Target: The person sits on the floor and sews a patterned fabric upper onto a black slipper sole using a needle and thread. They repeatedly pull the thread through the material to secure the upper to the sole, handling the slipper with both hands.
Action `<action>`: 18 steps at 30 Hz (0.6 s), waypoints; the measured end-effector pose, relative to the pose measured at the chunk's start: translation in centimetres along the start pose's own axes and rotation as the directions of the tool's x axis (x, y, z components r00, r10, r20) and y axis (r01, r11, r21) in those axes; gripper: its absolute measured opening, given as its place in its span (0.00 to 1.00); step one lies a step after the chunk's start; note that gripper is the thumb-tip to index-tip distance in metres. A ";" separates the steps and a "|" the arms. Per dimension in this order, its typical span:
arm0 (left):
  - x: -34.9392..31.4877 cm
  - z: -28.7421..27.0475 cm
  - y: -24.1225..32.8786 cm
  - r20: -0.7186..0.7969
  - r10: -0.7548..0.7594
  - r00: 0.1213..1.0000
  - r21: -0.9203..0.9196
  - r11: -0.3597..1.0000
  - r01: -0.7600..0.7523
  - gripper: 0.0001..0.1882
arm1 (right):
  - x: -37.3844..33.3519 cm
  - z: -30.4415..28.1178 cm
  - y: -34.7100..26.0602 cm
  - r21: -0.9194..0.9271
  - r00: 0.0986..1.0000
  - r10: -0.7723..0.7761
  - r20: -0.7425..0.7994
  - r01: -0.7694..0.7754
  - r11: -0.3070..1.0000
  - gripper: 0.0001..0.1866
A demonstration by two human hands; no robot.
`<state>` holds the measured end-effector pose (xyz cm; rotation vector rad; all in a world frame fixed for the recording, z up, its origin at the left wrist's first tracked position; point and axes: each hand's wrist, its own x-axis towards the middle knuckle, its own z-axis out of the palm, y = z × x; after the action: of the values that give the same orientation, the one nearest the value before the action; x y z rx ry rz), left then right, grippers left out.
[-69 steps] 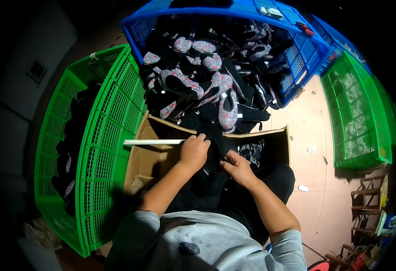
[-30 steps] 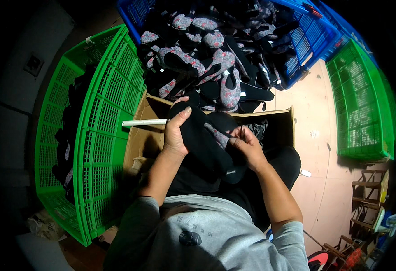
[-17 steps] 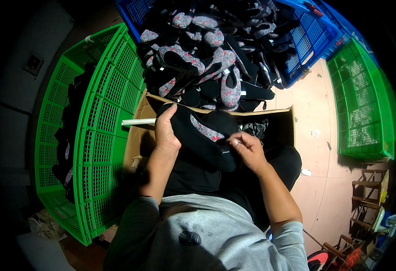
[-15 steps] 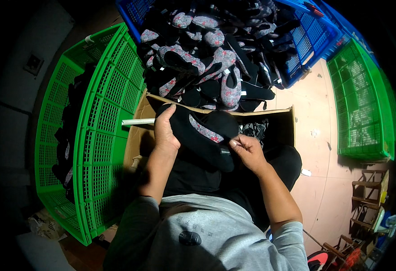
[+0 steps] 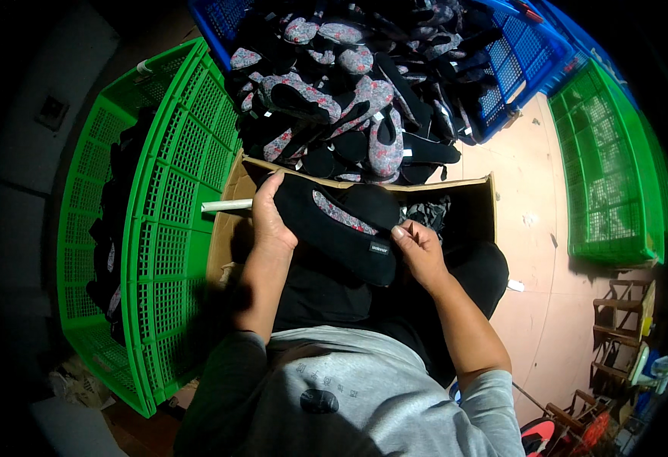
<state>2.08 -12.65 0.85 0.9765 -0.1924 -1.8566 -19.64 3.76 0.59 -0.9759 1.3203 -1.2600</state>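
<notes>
A pair of black slip-on shoes (image 5: 332, 225) with a flowered lining lies across my lap, over an open cardboard box (image 5: 231, 199). My left hand (image 5: 271, 221) grips the toe end at the left. My right hand (image 5: 419, 248) holds the heel end at the right, thumb on the sole. A white rod (image 5: 226, 205) sticks out by my left hand. Beyond the box, a blue crate (image 5: 511, 67) is heaped with several black and flowered shoes (image 5: 353, 87).
A green crate (image 5: 159, 236) stands at my left with dark shoes inside. A second green crate (image 5: 612, 167) stands at the right on the tan floor (image 5: 528, 190). Wooden stools (image 5: 616, 327) stand at the lower right.
Both hands lifted the black shoes out of the box and turned them crosswise. My left hand slid up to the toe end; my right hand moved to the heel end.
</notes>
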 end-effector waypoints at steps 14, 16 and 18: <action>-0.8 0.9 0.0 -0.038 0.000 0.999 0.010 1.000 0.000 0.13 | 0.4 0.4 -0.4 0.051 0.997 0.014 -0.073 -0.011 0.999 0.13; -0.5 0.4 0.0 -0.022 -0.036 0.999 0.018 0.999 0.037 0.15 | 0.6 0.0 0.3 0.045 0.997 0.012 -0.076 -0.009 0.999 0.12; -0.5 0.4 -0.1 -0.024 -0.043 0.999 0.031 0.999 0.043 0.16 | 0.6 -0.1 0.6 0.050 0.996 0.009 -0.090 -0.005 0.999 0.12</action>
<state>1.85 -12.32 1.31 1.0309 -0.1877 -1.8851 -19.79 3.31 -0.07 -0.8877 1.3548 -1.3386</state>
